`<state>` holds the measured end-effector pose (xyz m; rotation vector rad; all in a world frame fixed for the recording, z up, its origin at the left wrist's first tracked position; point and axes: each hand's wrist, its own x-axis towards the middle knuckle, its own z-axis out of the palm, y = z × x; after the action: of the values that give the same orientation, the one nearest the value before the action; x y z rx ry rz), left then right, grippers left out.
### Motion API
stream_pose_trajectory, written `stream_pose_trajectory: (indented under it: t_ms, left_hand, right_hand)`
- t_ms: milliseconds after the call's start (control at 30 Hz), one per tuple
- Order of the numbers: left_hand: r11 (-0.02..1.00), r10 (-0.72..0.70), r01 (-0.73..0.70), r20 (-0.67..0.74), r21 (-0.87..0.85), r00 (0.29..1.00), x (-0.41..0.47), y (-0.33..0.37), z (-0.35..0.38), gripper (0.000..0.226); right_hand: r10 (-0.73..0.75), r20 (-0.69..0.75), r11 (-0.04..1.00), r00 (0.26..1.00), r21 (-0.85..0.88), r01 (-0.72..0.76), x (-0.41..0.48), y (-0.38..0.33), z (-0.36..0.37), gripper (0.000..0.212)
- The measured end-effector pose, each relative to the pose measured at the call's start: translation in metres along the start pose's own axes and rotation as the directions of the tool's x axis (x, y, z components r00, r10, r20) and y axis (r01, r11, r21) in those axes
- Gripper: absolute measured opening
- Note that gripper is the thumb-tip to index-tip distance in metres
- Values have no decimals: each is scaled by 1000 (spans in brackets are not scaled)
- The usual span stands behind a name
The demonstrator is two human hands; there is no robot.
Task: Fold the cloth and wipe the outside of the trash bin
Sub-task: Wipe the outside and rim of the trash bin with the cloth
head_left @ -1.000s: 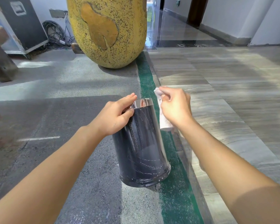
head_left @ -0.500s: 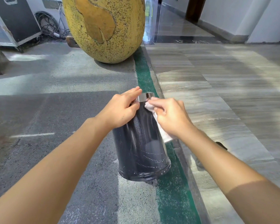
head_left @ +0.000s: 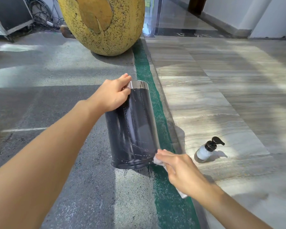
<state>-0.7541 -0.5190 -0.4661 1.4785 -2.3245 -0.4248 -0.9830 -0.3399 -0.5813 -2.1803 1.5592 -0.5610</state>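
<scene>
A black cylindrical trash bin (head_left: 132, 128) with a shiny metal rim stands tilted on the floor beside a green strip, its side streaked with wet marks. My left hand (head_left: 113, 94) grips the bin at the rim on its left side. My right hand (head_left: 178, 170) is at the bin's lower right edge, pressing a white cloth (head_left: 157, 161) against the base. Most of the cloth is hidden under that hand; a corner shows below the wrist.
A pump bottle (head_left: 206, 150) with a black nozzle stands on the striped stone floor right of the bin. A large yellow speckled egg-shaped sculpture (head_left: 102, 23) sits behind. A dark case and cables (head_left: 40, 14) lie at the back left.
My right hand with the cloth has slid from the bin's rim down its right side to the base. The left hand stays on the rim. The pump bottle has come into view.
</scene>
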Motion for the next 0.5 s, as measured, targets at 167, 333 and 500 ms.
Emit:
stream_pose_trajectory:
  t_ms: [167,333,500]
  left_hand:
    - [1000,19,-19,-11,8,1000,-7,2,1,51]
    - [994,84,-86,-35,-69,996,-17,5,1,49]
    - [969,247,-247,35,-5,968,-21,20,9,55]
  right_hand:
    - [150,-7,976,989,158,-147,-12,2,3,47]
    - [200,-298,968,934,206,-142,37,-13,-41,56]
    - [61,-513,998,856,49,-42,93,-41,-73,37]
